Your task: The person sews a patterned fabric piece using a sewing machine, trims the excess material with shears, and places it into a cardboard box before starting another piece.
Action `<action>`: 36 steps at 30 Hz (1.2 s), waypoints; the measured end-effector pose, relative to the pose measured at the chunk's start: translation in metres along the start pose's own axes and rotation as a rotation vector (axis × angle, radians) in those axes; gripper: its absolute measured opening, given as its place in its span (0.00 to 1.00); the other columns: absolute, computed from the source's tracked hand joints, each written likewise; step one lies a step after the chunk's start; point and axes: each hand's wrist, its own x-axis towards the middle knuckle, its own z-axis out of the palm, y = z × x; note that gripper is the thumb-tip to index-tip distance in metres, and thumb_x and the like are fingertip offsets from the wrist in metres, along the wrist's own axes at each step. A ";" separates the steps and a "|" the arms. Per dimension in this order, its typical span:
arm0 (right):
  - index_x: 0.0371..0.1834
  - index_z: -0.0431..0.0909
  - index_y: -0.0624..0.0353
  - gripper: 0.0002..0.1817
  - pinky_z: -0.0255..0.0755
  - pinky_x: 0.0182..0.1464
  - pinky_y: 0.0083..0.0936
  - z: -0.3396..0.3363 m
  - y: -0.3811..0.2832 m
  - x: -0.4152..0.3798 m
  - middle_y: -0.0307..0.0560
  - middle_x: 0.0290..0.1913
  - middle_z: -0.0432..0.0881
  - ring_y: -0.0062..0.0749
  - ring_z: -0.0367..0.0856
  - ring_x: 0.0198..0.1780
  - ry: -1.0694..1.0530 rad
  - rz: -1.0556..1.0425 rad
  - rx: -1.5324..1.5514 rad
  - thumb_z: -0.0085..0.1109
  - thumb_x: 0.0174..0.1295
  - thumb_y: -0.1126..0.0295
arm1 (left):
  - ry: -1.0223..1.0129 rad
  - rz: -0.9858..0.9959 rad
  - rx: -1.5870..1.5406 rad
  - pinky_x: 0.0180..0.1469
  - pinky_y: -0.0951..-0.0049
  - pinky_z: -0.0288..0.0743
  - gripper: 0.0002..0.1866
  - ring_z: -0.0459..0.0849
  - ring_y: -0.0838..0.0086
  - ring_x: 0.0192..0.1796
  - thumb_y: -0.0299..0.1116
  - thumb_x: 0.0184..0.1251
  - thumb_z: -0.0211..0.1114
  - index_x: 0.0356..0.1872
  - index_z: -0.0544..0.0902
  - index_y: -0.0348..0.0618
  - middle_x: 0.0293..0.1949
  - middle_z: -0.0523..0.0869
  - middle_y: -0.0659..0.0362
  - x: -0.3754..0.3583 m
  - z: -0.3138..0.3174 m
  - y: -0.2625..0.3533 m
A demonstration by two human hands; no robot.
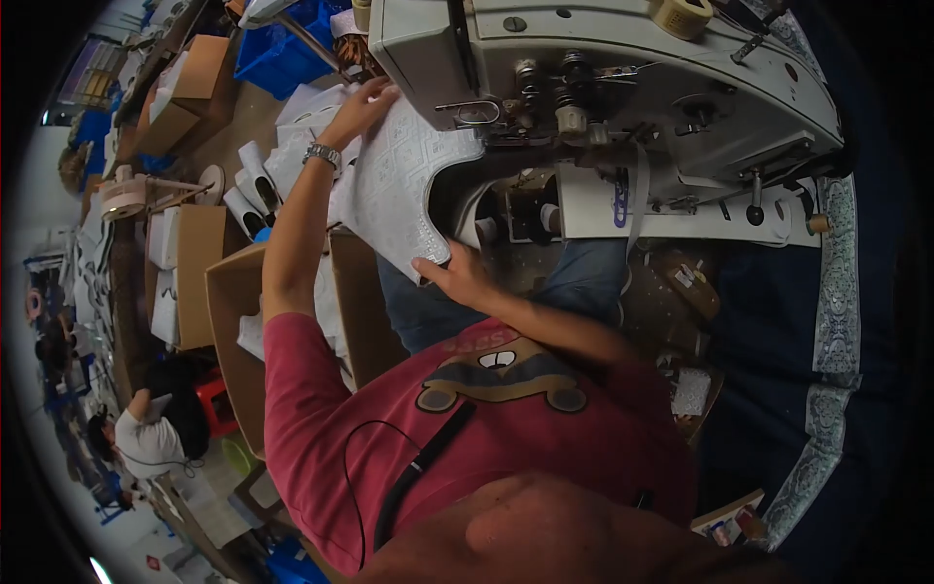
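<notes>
A white piece of patterned fabric [394, 175] with a curved, shiny edge hangs at the left end of a large sewing machine [623, 78]. My left hand [365, 109], with a metal watch [322, 154] on its wrist, grips the fabric's far upper edge beside the machine head; its fingertips are partly hidden. Lower down, my right hand [463, 275] pinches the near corner, thumb on top and the other fingers mostly out of sight. The fabric's inner curve lies against the dark opening under the machine head, where the needle area cannot be made out.
Cardboard boxes [233, 302] with white pieces stand at my left, near a beige fan [125, 195] and a blue crate [282, 54]. A thread spool [681, 16] sits on the machine. Another person [146, 438] sits at the lower left. Dark cloth [769, 331] hangs at the right.
</notes>
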 end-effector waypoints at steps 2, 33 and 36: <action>0.52 0.80 0.67 0.18 0.78 0.47 0.31 -0.007 -0.002 -0.001 0.50 0.40 0.88 0.29 0.85 0.41 0.119 -0.114 -0.161 0.66 0.64 0.65 | 0.054 0.191 -0.032 0.67 0.64 0.71 0.33 0.77 0.63 0.67 0.50 0.71 0.67 0.70 0.73 0.40 0.65 0.79 0.48 -0.014 0.006 0.024; 0.64 0.73 0.73 0.23 0.76 0.61 0.29 -0.224 -0.093 -0.027 0.56 0.57 0.83 0.37 0.84 0.56 -0.002 0.333 0.588 0.54 0.68 0.73 | -0.488 -0.040 -0.764 0.49 0.80 0.80 0.18 0.86 0.79 0.43 0.31 0.64 0.75 0.52 0.83 0.33 0.43 0.89 0.60 -0.069 0.032 0.099; 0.69 0.69 0.72 0.28 0.73 0.66 0.32 -0.228 -0.083 -0.022 0.57 0.63 0.79 0.39 0.81 0.61 -0.119 0.373 0.677 0.56 0.66 0.73 | -0.583 -0.099 -0.758 0.48 0.80 0.80 0.18 0.86 0.80 0.42 0.34 0.61 0.77 0.48 0.85 0.34 0.40 0.89 0.61 -0.056 0.033 0.076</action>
